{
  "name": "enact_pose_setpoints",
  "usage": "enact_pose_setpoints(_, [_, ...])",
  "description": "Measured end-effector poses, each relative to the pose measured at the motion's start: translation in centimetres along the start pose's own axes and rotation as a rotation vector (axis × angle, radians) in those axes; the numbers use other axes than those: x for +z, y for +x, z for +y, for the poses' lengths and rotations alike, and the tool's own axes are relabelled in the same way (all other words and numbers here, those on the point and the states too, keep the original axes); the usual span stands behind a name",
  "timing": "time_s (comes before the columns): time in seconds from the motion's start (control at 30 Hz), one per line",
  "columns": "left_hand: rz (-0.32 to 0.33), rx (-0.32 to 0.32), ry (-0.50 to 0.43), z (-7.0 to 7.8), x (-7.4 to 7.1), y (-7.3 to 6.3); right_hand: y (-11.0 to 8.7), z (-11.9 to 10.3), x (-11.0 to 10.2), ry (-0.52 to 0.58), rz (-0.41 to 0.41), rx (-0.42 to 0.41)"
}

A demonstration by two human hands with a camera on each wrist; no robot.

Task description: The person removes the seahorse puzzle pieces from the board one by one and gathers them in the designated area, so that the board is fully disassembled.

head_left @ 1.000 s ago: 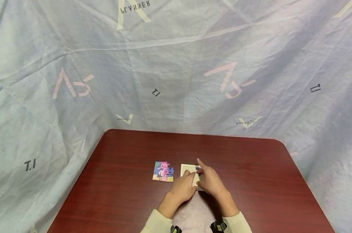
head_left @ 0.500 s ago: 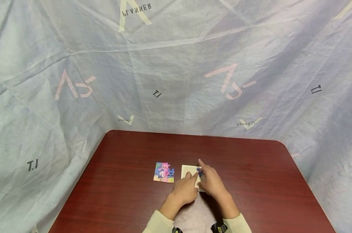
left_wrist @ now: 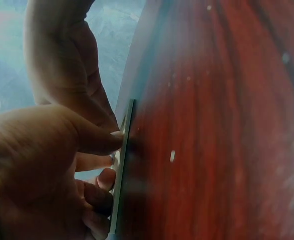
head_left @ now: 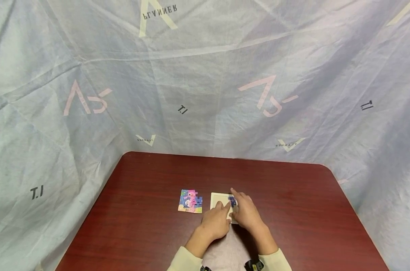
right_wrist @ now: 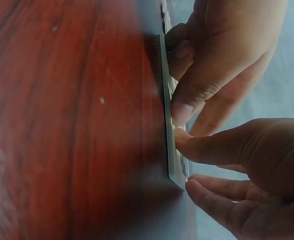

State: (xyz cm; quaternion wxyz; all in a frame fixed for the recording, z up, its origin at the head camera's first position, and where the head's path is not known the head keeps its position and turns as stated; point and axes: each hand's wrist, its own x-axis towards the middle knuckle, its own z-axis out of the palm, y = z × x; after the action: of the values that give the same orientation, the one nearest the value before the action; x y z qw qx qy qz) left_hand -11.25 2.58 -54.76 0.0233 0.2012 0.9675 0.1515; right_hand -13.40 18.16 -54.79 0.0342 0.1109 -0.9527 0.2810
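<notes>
A cream square puzzle tray (head_left: 220, 196) lies at mid-table in the head view, with a dark blue jigsaw piece (head_left: 232, 200) in its far right corner. My left hand (head_left: 214, 222) lies over the near left of the tray, its index finger reaching toward the piece and its thumb near the front edge. Along the right side is my right hand (head_left: 247, 214), thumb on the near part and index finger stretched past the far corner. Both wrist views show fingertips right at the tray's edge (right_wrist: 168, 120). Left of the tray lies a joined block of colourful jigsaw pieces (head_left: 190, 201).
The dark red table (head_left: 140, 229) has rounded far corners. Grey printed cloth (head_left: 198, 86) hangs behind it and along both sides. A black strap (head_left: 254, 265) circles the right wrist.
My right index finger has drawn back slightly toward me. More of the blue piece shows between the hands. My left hand stays almost where it was.
</notes>
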Motion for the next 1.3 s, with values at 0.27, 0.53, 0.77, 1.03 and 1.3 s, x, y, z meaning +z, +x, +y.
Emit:
enact_pose_setpoints(0.27, [0.051,0.015,-0.071,-0.4,0.2,-0.3,0.3,-0.5,0.0,0.008,-0.032,0.022])
enact_pose_setpoints(0.53, [0.083,0.004,-0.096,-0.5,0.1,-0.4,0.3,-0.5,-0.3,0.001,-0.014,-0.001])
enact_pose_setpoints(0.77, [0.139,-0.026,-0.067,-0.6,0.1,-0.7,0.4,-0.3,-0.3,-0.008,-0.017,0.0])
enact_pose_setpoints(1.03, [0.191,-0.065,-0.027,-1.0,-0.1,-0.4,0.6,-0.2,-0.3,0.002,-0.013,0.005])
enact_pose_setpoints(1.3, [0.275,-0.077,-0.037,-1.4,-0.1,-0.4,0.7,-0.1,-0.2,0.001,-0.014,0.007])
